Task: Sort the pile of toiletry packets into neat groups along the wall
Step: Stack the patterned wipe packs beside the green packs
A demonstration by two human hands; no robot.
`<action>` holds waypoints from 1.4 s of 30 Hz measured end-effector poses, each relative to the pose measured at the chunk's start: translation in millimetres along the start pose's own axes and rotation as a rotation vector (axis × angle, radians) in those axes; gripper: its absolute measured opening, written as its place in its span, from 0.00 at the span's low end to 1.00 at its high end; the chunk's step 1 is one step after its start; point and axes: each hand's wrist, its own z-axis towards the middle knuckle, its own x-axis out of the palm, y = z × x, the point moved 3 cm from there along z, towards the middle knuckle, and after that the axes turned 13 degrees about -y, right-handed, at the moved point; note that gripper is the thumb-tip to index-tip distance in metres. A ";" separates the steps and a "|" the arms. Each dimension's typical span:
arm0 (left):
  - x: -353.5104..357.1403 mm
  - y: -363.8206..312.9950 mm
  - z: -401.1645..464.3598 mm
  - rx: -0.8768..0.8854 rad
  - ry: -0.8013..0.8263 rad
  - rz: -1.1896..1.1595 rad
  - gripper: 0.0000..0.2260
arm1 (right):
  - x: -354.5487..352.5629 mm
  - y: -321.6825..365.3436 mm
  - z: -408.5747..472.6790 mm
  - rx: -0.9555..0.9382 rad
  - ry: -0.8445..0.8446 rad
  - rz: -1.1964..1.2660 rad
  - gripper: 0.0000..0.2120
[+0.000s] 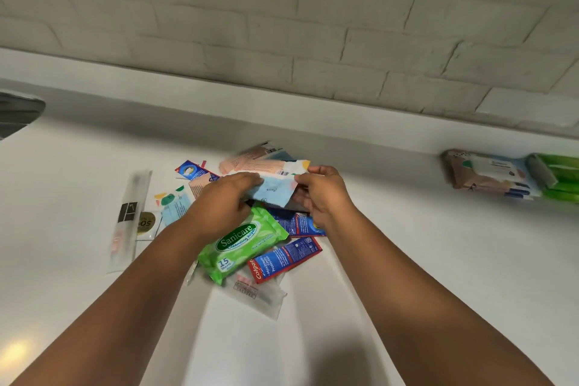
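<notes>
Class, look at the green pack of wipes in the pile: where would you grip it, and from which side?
Take the green pack of wipes by its near crimped end, coming from the viewer's side. It lies flat on top, and the left hand covers its far end.

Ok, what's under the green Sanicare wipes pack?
Beneath the Sanicare wipes pack lie a red-and-blue Colgate sachet and a frosted clear packet, both poking out; anything deeper is covered.

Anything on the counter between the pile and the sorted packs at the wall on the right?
Head view: bare white counter between the pile and the sorted packs.
</notes>
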 end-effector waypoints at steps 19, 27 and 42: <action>17.5 -106.0 33.8 -0.338 0.032 -0.869 0.08 | -86.1 105.1 -24.5 -0.452 -0.172 -0.136 0.11; 58.3 -184.4 35.7 -0.281 0.480 -0.843 0.08 | -195.7 92.9 -10.4 -0.564 -0.196 -0.499 0.26; 166.4 -292.3 51.7 -0.618 0.446 -1.256 0.17 | -350.4 141.2 7.0 -0.307 -0.160 -0.092 0.06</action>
